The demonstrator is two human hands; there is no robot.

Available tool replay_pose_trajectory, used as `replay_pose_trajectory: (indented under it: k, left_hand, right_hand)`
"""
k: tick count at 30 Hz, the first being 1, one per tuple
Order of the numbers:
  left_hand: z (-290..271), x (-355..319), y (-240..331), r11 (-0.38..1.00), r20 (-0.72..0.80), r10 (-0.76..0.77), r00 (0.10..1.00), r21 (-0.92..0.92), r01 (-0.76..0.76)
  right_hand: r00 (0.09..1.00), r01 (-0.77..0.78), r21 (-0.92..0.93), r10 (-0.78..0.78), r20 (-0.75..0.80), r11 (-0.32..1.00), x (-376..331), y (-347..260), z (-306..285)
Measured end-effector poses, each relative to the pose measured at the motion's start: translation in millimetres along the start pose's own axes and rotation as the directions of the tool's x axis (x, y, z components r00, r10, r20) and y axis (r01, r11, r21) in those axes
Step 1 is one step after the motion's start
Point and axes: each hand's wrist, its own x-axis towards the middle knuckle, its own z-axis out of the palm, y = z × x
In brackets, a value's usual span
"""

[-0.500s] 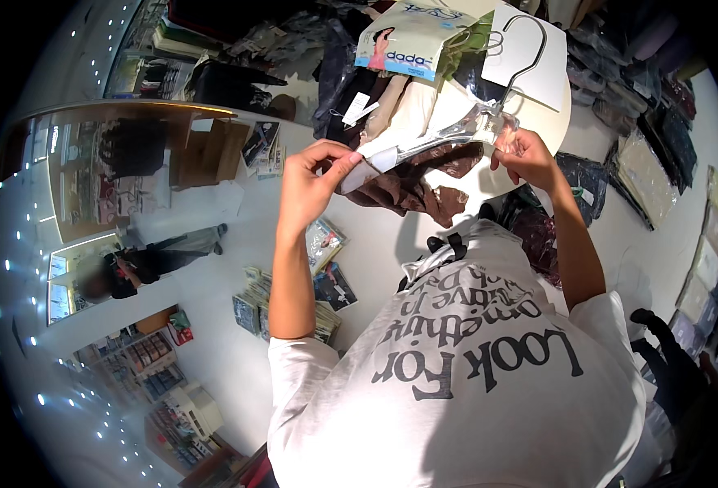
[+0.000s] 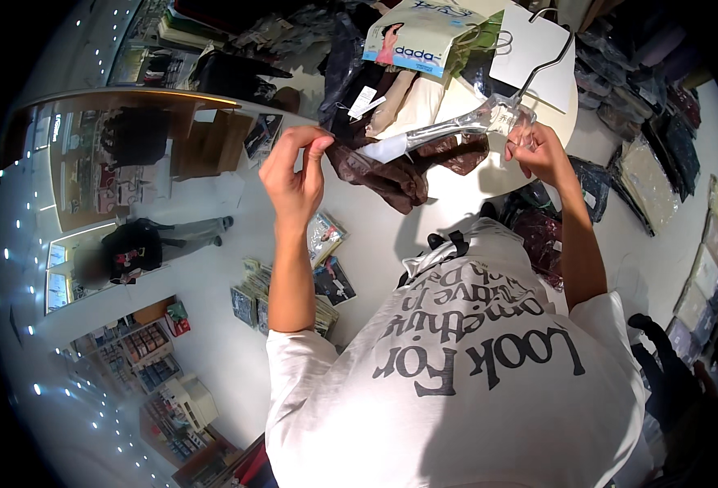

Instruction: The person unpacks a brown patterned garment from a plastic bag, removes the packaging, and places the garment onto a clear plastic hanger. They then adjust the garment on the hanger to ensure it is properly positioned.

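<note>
My left hand [image 2: 295, 167] is closed in a pinch on the upper edge of a thin brown garment [image 2: 391, 177], pulled out beyond the hanger's end. A clear plastic hanger [image 2: 448, 128] with a metal hook and a whitish left end lies across the brown fabric. At its other side my right hand [image 2: 544, 154] has its fingers curled around the clear plastic. How the garment sits on the hanger is partly hidden. Just beyond, a round pale table [image 2: 566, 126] carries a printed packet [image 2: 416, 37] with a picture of a figure, and a white card [image 2: 538, 61].
Dark and cream clothing [image 2: 408, 106] with a white tag lies past the hanger. Packaged goods [image 2: 282, 297] are stacked on the floor at left. Bagged garments [image 2: 652, 183] lie at right. A person [image 2: 143, 248] stands at far left, near shelves [image 2: 143, 346].
My left hand has moved left and up, away from the hanger's whitish end, drawing the brown fabric with it. The hanger and right hand have shifted slightly right.
</note>
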Motion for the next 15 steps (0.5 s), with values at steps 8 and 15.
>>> replay_pose_trajectory:
  k: [8,15]
  left_hand:
    - [-3,-18,3,0.998,0.006,-0.065,0.998,-0.020,0.065]
    - [7,-15,21,0.976,0.060,0.125,0.990,0.174,-0.134]
  right_hand:
    - [0.981,0.185,-0.392,-0.190,0.026,0.901,-23,-31,13]
    - [0.985,0.152,-0.607,-0.169,0.029,0.780,-44,-56,44]
